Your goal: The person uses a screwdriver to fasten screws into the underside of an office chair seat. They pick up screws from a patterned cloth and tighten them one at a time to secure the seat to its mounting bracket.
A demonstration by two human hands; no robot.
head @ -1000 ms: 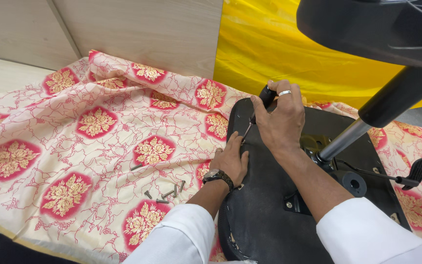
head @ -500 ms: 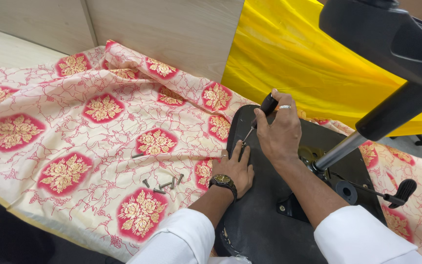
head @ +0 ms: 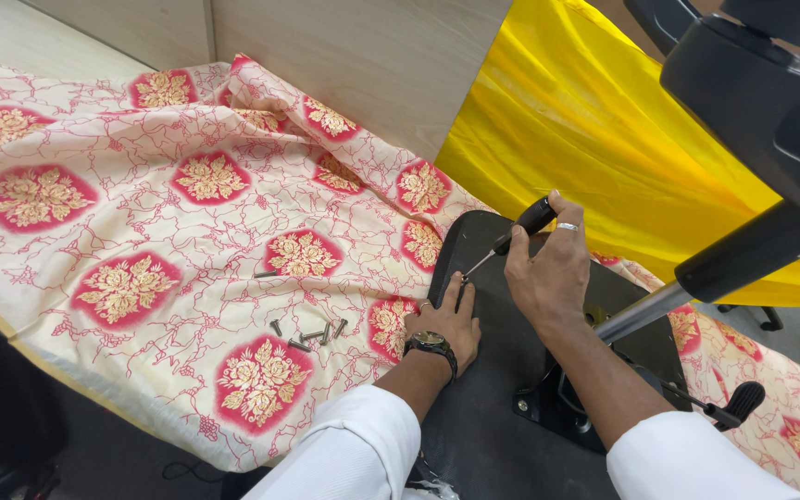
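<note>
— Where was the screwdriver (head: 511,239)?
— I had my right hand (head: 548,278) closed on it, shaft slanting down-left, tip on the black seat underside (head: 493,407). Left hand (head: 446,319) lay flat, nearer the tip.

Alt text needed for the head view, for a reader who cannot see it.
The right hand drives a black-handled screwdriver into the black underside of an overturned office chair seat, the left hand pressed flat beside the tip. Loose metal screws lie on cream-and-red floral cloth.
</note>
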